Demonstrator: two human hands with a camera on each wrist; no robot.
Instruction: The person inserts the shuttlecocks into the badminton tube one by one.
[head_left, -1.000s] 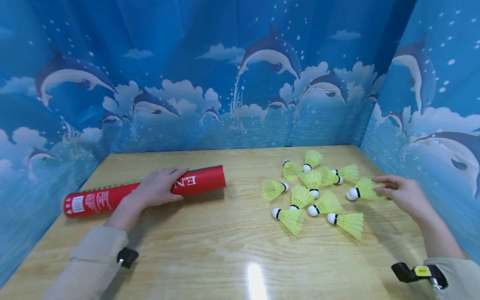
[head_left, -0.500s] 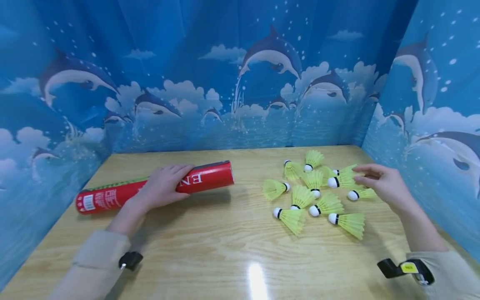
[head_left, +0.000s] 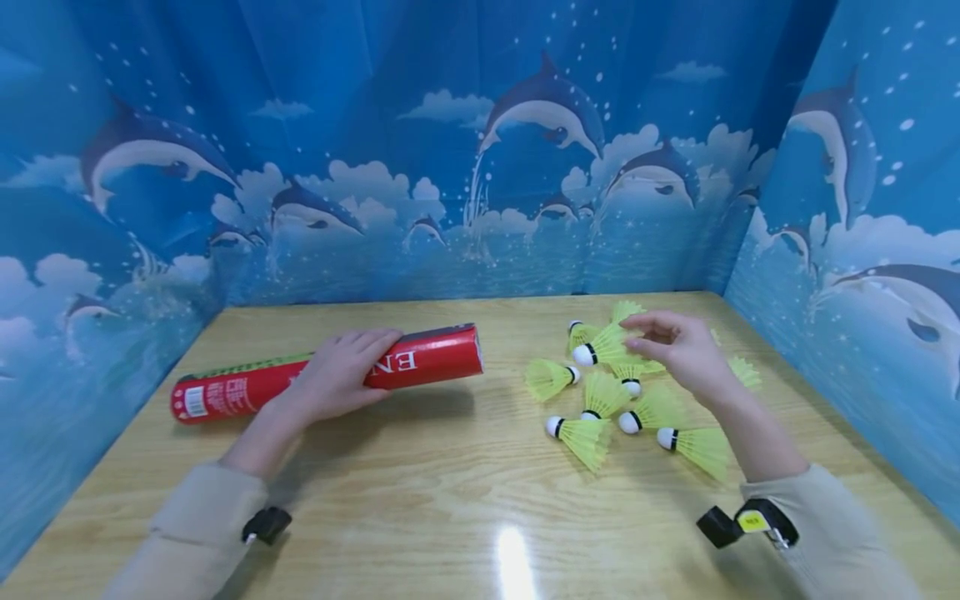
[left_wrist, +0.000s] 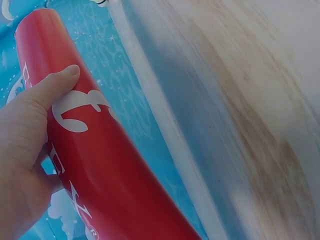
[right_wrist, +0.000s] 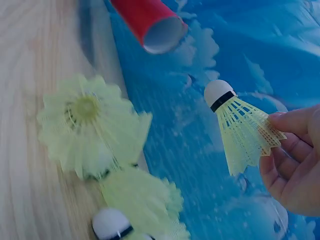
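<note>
A red tube (head_left: 435, 357) with white lettering lies across my left hand's grip, its right end raised off the table. My left hand (head_left: 336, 375) wraps over the middle of it; in the left wrist view the thumb lies along the near side of the tube (left_wrist: 115, 165). The right wrist view shows the tube's mouth (right_wrist: 164, 35) open and pale inside. Between thumb and fingers my right hand (head_left: 678, 350) pinches the skirt edge of a yellow shuttlecock (right_wrist: 245, 130), white cork pointing left toward the tube. It hovers above the other shuttlecocks.
Several yellow shuttlecocks (head_left: 585, 437) lie loosely grouped on the right half of the wooden table (head_left: 420, 500), some overlapping. A blue dolphin-print curtain (head_left: 360, 208) stands behind the table and along its sides.
My right hand has carried the shuttlecock leftward from the right side of the group. The left hand has shifted the tube right, and its right end is slightly higher.
</note>
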